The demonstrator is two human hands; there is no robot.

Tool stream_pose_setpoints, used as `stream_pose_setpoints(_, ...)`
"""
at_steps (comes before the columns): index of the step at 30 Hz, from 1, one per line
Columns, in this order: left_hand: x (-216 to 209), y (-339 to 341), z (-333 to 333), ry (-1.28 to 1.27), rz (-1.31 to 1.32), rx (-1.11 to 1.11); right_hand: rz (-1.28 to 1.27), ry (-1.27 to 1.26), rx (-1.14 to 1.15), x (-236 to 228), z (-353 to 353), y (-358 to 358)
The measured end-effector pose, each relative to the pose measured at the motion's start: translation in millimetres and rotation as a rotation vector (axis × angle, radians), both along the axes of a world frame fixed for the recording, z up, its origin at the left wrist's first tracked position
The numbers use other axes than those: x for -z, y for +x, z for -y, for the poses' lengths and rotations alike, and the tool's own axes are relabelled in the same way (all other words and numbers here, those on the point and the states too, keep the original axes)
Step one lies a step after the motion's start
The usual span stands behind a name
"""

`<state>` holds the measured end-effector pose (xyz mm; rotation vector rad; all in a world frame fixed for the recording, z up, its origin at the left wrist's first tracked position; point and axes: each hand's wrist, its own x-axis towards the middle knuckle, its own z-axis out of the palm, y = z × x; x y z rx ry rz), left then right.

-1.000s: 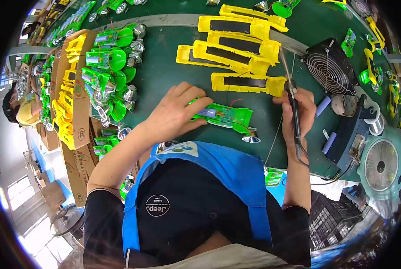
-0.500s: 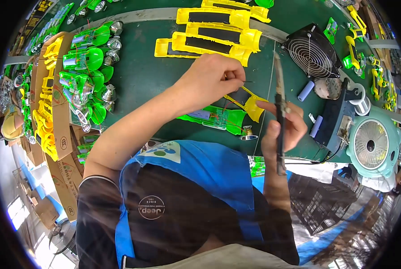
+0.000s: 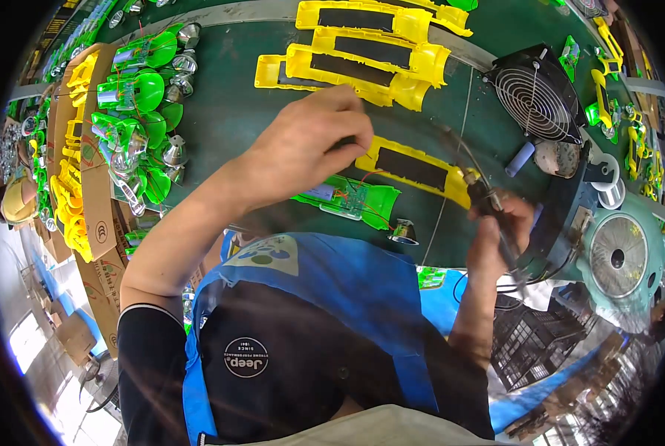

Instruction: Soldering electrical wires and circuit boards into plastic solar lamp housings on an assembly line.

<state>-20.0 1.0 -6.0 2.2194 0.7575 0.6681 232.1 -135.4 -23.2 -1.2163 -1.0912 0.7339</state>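
Observation:
My left hand [image 3: 314, 134] is closed in a pinch above the bench, its fingertips by the left end of a yellow plastic housing [image 3: 451, 160] with a black panel. Whatever lies between those fingers is too small to make out. My right hand [image 3: 507, 230] grips a soldering iron [image 3: 488, 204] by its dark handle, close to that housing's right end; the iron is blurred. Nearer to me lies a green housing [image 3: 381, 207] with a circuit board, red wires and a blue battery cell [image 3: 319, 192]. A silver reflector cup [image 3: 404, 232] sits by its right end.
Several yellow housings [image 3: 422, 63] lie across the back. At left, green assemblies [image 3: 148, 93] stand beside a cardboard box [image 3: 102, 193] of yellow parts. On the right are a black fan [image 3: 533, 97], a loose battery cell [image 3: 520, 159], a solder spool [image 3: 609, 178] and a pale green fan [image 3: 616, 256].
My left hand has moved left and slightly nearer me. My right hand has gone right and down with the soldering iron, which now leans. More of the yellow housing between them shows.

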Motion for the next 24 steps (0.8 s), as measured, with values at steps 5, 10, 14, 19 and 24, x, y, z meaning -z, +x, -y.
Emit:
stream_pose_setpoints(5,3,18,-7,0.239,-0.246,0.18,-0.301,-0.306,-0.093,-5,-10,11)
stream_pose_setpoints(10,3,24,-8,0.311,-0.39,0.268,-0.275,-0.449,-0.157,2,-12,13)
stream_pose_setpoints(14,8,24,-11,0.379,-0.367,0.268,-0.202,-0.477,-0.193,-2,-17,8)
stream_pose_setpoints(19,9,27,-12,0.353,-0.388,0.304,-0.216,-0.541,-0.198,-3,-19,9)
stream_pose_setpoints(24,9,25,-12,0.348,-0.393,0.301,-0.206,-0.521,-0.217,-1,-19,7)
